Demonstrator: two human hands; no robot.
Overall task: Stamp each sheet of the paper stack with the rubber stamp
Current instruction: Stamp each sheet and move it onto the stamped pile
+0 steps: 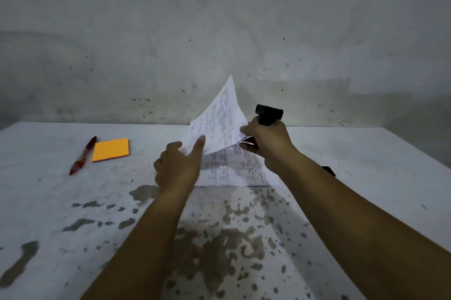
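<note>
The right hand (268,143) holds both the stamp (268,115) and the lifted sheet (219,124); the sheet may tear or smear, while the left hand (178,168) reaches with loose, empty fingers.

The lifted sheet (219,119) stands up like a tent over the middle of the paper stack (234,170), blocking the way across it from left to right. The left hand (178,168) covers the stack's left edge. The right hand (266,146) and the stamp (268,114) fill the right side. Far left, the pen (83,155) lies just beside the orange sticky notes (111,150). The surface (366,153) to the right has open room.
</note>
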